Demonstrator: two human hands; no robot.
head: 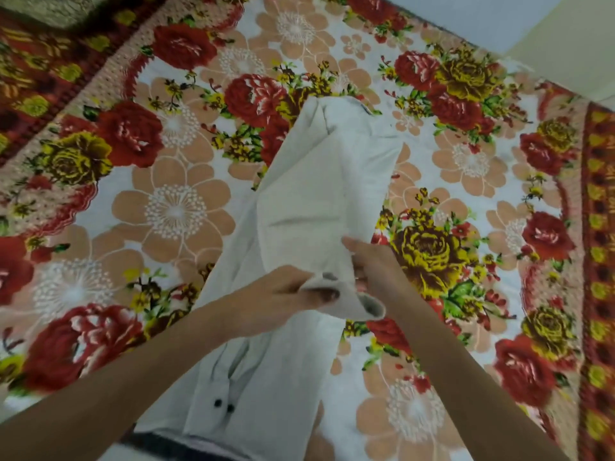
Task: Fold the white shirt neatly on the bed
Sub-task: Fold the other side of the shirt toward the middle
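Note:
The white shirt (319,194) lies as a long narrow strip down the middle of the flowered bedspread (173,207), its far end bunched near the top. A cuff with two dark buttons (223,404) shows at the near end. My left hand (283,294) pinches a lifted fold of the shirt at its middle. My right hand (369,264) grips the same raised fold from the right, fingers curled into the cloth. Both forearms reach in from the bottom of the view.
The bedspread with red, yellow and peach flowers covers the whole bed. Its patterned border (595,261) runs down the right side. A pale wall (499,18) stands beyond the bed's far right corner. A dark edge (156,440) shows at the bottom.

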